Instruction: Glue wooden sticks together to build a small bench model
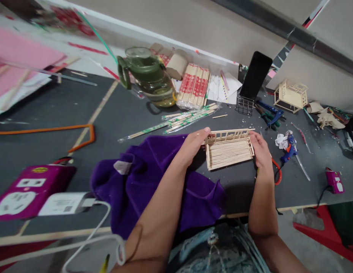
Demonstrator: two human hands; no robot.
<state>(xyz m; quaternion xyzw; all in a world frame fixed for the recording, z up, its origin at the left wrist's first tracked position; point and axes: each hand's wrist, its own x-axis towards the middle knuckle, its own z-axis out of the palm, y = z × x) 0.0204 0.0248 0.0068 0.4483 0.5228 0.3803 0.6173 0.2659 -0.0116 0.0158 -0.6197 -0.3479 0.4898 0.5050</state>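
Observation:
Between my two hands is a small wooden stick model (pixel 229 153), with a slatted flat base and a railing along its far side. It looks like a miniature bench or bed. My left hand (pixel 195 146) grips its left end, thumb at the railing's corner. On the other end, my right hand (pixel 261 149) is closed around the edge, fingers behind the railing. A purple cloth (pixel 148 170) lies crumpled under and beside my left forearm. Just right of my right hand are an orange-red handle (pixel 278 172) and a blue glue gun (pixel 290 149).
Behind the model lie wrapped chopsticks (pixel 184 119), a chopstick bundle (pixel 194 85) and a green-lidded glass teapot (pixel 153 79). A phone (pixel 255 76) leans on a wire stand near pliers (pixel 271 115) and another stick model (pixel 291 95). A purple power socket (pixel 28 193) with a white charger sits left.

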